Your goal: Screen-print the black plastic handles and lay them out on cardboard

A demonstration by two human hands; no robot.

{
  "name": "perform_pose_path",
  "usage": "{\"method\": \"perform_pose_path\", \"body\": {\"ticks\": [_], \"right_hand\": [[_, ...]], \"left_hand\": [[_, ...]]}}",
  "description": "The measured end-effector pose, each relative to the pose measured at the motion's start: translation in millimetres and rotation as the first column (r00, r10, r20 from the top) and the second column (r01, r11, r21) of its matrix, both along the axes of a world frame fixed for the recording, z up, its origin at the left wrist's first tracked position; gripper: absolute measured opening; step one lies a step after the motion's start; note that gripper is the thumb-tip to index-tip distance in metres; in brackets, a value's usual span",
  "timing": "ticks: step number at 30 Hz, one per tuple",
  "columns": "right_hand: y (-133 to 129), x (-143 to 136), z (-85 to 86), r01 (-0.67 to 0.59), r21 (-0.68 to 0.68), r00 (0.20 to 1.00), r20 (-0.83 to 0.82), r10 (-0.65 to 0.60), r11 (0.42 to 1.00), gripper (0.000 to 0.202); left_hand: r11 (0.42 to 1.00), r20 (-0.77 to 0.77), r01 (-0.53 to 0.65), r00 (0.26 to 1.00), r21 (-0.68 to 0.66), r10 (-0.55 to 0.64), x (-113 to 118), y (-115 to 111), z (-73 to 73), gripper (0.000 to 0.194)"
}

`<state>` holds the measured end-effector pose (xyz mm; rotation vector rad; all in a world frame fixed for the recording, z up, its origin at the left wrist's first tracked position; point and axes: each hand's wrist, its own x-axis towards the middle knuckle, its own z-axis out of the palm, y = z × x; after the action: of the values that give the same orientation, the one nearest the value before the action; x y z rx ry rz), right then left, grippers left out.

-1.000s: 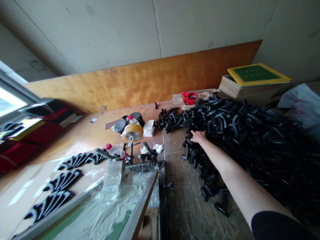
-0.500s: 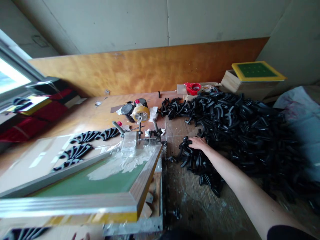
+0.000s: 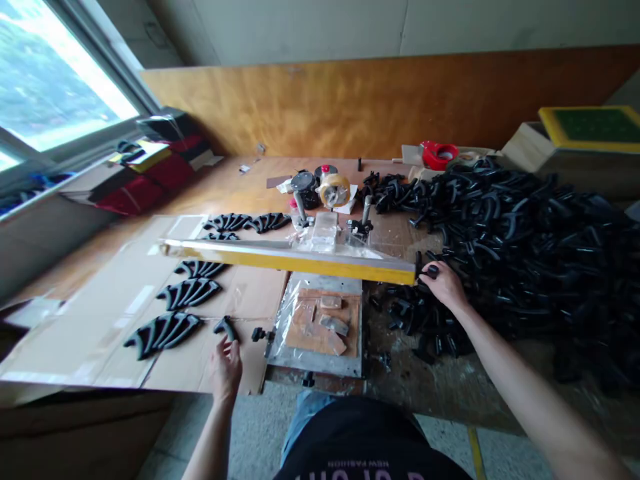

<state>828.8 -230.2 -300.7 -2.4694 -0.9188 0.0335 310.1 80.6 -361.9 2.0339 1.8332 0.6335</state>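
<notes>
My left hand (image 3: 226, 370) is closed round the near end of a curved black plastic handle (image 3: 227, 327), just over the cardboard. My right hand (image 3: 444, 287) pinches another black plastic handle (image 3: 432, 271) beside the right corner of the screen-printing frame (image 3: 300, 262); whether its fingers also touch the frame, I cannot tell. Raised and seen almost edge-on, the frame shows its yellow side. Under it lies a metal base plate (image 3: 315, 363) with small blocks (image 3: 334, 325) on a brown board. Several rows of similar handles (image 3: 163, 335) lie fanned out to the left.
A big heap of black handles (image 3: 505, 247) covers the table's right side. Cardboard (image 3: 95, 320) spreads over the left. Behind the frame stand jars (image 3: 304, 187) and a tape roll (image 3: 335, 191). A red tape dispenser (image 3: 439, 155) and a wooden box (image 3: 530, 150) are farther back.
My right hand has left the heap with a black handle and come to the frame's corner. The frame has swung up. My left hand has come into view with a handle.
</notes>
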Motion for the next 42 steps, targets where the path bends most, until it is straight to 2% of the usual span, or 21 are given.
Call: {"method": "perform_pose_path", "body": {"ticks": [2, 4, 6, 8, 10, 12, 15, 17, 19, 21, 22, 24, 26, 27, 28, 30, 32, 34, 37, 40, 42], "right_hand": [[7, -25, 8.8, 0.117, 0.019, 0.993, 0.033, -0.117, 0.993, 0.023], [21, -56, 17.2, 0.162, -0.003, 0.987, -0.002, -0.162, 0.987, 0.027], [41, -91, 24.2, 0.116, 0.008, 0.984, -0.135, -0.114, 0.993, 0.029], [63, -126, 29.7, 0.063, 0.106, 0.931, -0.364, -0.02, 0.992, 0.029], [86, -162, 34.5, 0.116, 0.284, 0.786, -0.612, 0.087, 0.952, 0.033], [105, -196, 39.2, 0.267, 0.438, 0.583, -0.782, 0.218, 0.858, 0.041], [124, -235, 42.5, 0.438, 0.512, 0.303, -0.858, 0.416, 0.739, 0.057], [131, -251, 38.4, 0.475, 0.498, 0.177, -0.861, 0.476, 0.725, 0.054], [134, -259, 28.3, 0.483, 0.456, 0.12, -0.88, 0.459, 0.748, 0.043], [136, -259, 14.9, 0.47, 0.4, 0.163, -0.915, 0.368, 0.787, 0.037], [136, -258, 8.4, 0.448, 0.371, 0.234, -0.927, 0.294, 0.813, 0.035], [134, -253, -2.1, 0.351, 0.316, 0.485, -0.867, 0.117, 0.882, 0.033], [129, -247, -7.9, 0.204, 0.23, 0.781, -0.624, -0.017, 0.952, 0.034], [126, -245, -9.4, 0.136, 0.176, 0.884, -0.465, -0.039, 0.975, 0.034], [122, -243, -10.5, 0.08, 0.124, 0.946, -0.323, -0.036, 0.989, 0.034], [116, -242, -12.8, 0.029, 0.036, 0.988, -0.151, -0.023, 0.999, 0.03], [110, -243, -16.1, 0.03, -0.01, 0.995, -0.098, -0.031, 1.0, 0.028], [106, -245, -19.2, 0.042, -0.006, 0.996, -0.079, -0.042, 0.999, 0.029], [101, -244, -17.7, 0.0, 0.064, 0.999, -0.037, 0.002, 0.998, 0.032], [103, -241, -8.7, -0.261, 0.114, 0.964, 0.077, 0.253, 0.959, 0.036], [112, -241, -3.5, -0.499, 0.07, 0.864, 0.119, 0.49, 0.864, 0.042]], "left_hand": [[0.998, 0.087, 0.057, 0.995, 0.006, -0.057, 2, 16, 2.6, 0.051], [0.991, 0.16, 0.132, 0.978, 0.002, -0.13, 4, 32, 7.1, 0.051], [0.979, 0.216, 0.206, 0.956, -0.003, -0.2, 5, 47, 12.7, 0.049], [0.965, 0.249, 0.261, 0.935, 0.0, -0.253, 8, 60, 18.1, 0.047], [0.952, 0.288, 0.305, 0.912, -0.004, -0.291, 12, 72, 21.2, 0.045], [0.94, 0.348, 0.339, 0.884, -0.021, -0.311, 17, 81, 21.5, 0.044], [0.925, 0.426, 0.377, 0.844, -0.04, -0.326, 26, 86, 20.2, 0.044], [0.923, 0.441, 0.381, 0.837, -0.042, -0.325, 32, 84, 21.3, 0.044], [0.927, 0.445, 0.374, 0.837, -0.041, -0.318, 36, 77, 25.0, 0.042], [0.925, 0.457, 0.378, 0.831, -0.045, -0.317, 40, 69, 30.5, 0.041], [0.922, 0.465, 0.384, 0.825, -0.047, -0.32, 41, 66, 33.3, 0.04], [0.914, 0.481, 0.404, 0.811, -0.049, -0.333, 45, 60, 38.3, 0.038], [0.908, 0.497, 0.416, 0.798, -0.046, -0.34, 51, 57, 43.0, 0.037], [0.907, 0.506, 0.418, 0.793, -0.045, -0.34, 55, 56, 46.0, 0.037], [0.907, 0.521, 0.419, 0.784, -0.045, -0.337, 60, 56, 50.2, 0.036], [0.902, 0.563, 0.431, 0.754, -0.034, -0.339, 74, 56, 64.3, 0.036], [0.888, 0.617, 0.461, 0.697, 0.006, -0.366, 92, 54, 88.4, 0.035], [0.864, 0.692, 0.5, 0.599, 0.069, -0.402, 113, 48, 121.7, 0.035], [0.818, 0.812, 0.551, 0.396, 0.163, -0.429, 144, 34, 175.9, 0.036], [0.775, 0.872, 0.593, 0.236, 0.221, -0.429, 166, 19, 212.3, 0.037], [0.768, 0.884, 0.593, 0.19, 0.243, -0.426, 173, 12, 221.7, 0.04]]}}
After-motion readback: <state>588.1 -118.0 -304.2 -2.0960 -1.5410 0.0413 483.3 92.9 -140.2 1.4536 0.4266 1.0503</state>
